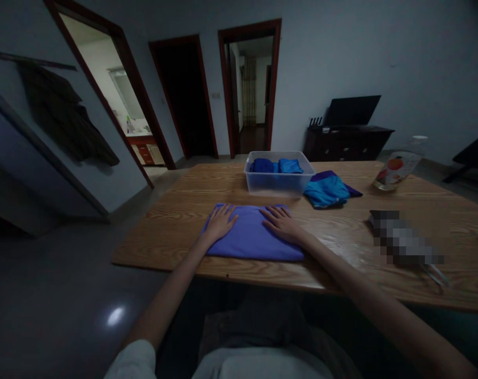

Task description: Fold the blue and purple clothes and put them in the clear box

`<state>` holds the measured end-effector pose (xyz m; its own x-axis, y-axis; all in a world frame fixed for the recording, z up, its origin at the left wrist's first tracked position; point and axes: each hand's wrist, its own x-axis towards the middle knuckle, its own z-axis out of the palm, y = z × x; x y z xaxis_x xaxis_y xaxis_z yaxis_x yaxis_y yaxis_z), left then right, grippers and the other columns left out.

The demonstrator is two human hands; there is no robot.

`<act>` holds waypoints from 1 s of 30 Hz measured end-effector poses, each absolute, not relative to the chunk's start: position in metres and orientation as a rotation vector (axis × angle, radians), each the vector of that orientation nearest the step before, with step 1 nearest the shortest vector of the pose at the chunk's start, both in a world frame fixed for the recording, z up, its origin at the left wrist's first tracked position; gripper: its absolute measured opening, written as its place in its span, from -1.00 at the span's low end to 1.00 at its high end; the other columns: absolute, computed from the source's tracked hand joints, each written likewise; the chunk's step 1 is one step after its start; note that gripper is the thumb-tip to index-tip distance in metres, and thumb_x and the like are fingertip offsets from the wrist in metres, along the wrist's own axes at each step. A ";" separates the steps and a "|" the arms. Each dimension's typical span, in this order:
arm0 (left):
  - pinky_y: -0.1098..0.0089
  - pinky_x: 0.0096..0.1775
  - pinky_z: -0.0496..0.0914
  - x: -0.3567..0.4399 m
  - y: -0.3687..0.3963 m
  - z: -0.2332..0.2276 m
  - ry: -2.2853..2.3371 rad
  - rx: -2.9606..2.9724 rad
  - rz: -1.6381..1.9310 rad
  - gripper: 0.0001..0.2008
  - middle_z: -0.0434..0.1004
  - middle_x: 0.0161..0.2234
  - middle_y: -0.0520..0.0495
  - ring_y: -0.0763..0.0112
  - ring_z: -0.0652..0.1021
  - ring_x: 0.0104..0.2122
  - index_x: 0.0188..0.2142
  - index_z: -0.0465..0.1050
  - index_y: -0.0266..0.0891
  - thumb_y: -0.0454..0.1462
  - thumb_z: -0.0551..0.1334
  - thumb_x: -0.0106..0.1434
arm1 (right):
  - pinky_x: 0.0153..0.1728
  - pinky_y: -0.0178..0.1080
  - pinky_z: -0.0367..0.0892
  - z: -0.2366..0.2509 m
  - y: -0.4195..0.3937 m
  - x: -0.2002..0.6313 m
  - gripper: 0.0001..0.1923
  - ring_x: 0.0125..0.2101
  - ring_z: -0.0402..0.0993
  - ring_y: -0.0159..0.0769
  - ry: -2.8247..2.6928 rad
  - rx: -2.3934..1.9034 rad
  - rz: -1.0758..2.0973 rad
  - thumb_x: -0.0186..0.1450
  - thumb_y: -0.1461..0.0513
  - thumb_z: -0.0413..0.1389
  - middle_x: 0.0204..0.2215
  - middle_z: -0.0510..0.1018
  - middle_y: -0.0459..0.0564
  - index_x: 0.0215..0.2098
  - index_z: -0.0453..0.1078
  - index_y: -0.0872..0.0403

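- Purple cloth (251, 238) lies flat on the near part of the wooden table (175, 221), folded to a neat rectangle w/ clean edges.
- Left hand (220, 222): palm down on the cloth's far-left corner, fingers spread & flat, gripping nothing.
- Right hand (281, 223): palm down on the far-right part of the cloth, fingers spread, also holding nothing. Both press on the fabric.
- Progress, judged from how things lie: this piece looks folded or nearly so; hands seem to be smoothing it. It isn't in the bin yet.
- Clear plastic bin (278, 176) sits just beyond the cloth, towards the far edge; inside are two folded blue cloths (276, 166) side by side, so that part looks done.
- Right of the bin, touching or almost: a loose teal cloth (326, 190) over a darker purple piece, not folded, so prob. still left to do.
- Further right: a printed packet (394, 171) standing near the far edge, & a blurred-out object nearer, can't tell what.
- Beyond the table: dark cabinet (347, 142) by the wall, open doorways to the far left.
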<state>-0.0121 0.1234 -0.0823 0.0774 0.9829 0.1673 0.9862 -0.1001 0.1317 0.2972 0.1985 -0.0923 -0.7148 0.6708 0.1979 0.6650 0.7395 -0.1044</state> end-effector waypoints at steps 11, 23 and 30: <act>0.01 0.55 0.03 -0.010 0.123 -0.082 -2.181 -2.202 -0.318 -0.33 0.19 0.54 -0.21 0.04 0.21 0.54 0.54 0.19 -0.25 0.04 -0.08 0.64 | 0.53 0.26 -0.07 -0.092 0.198 0.298 -0.31 0.53 0.14 0.10 -2.704 -1.050 0.054 0.65 -0.10 -0.24 0.54 0.23 0.16 0.61 0.13 -0.05; -0.14 0.53 0.07 -0.018 0.129 -0.078 -2.310 -2.125 -0.312 -0.28 0.14 0.54 -0.36 -0.07 0.20 0.54 0.55 0.14 -0.41 0.03 -0.10 0.63 | 0.53 0.25 -0.03 -0.094 0.204 0.300 -0.32 0.52 0.14 0.11 -2.705 -1.036 0.104 0.64 -0.09 -0.24 0.55 0.22 0.13 0.61 0.13 -0.07; -0.04 0.59 -0.17 -0.015 0.065 -0.065 -2.116 -2.261 -0.357 -0.39 0.03 0.60 -0.17 0.09 -0.02 0.61 0.51 0.26 -0.22 0.01 0.00 0.63 | 0.52 0.27 -0.04 -0.088 0.207 0.306 -0.35 0.51 0.17 0.12 -2.716 -0.982 0.181 0.63 -0.05 -0.17 0.53 0.26 0.17 0.59 0.18 -0.03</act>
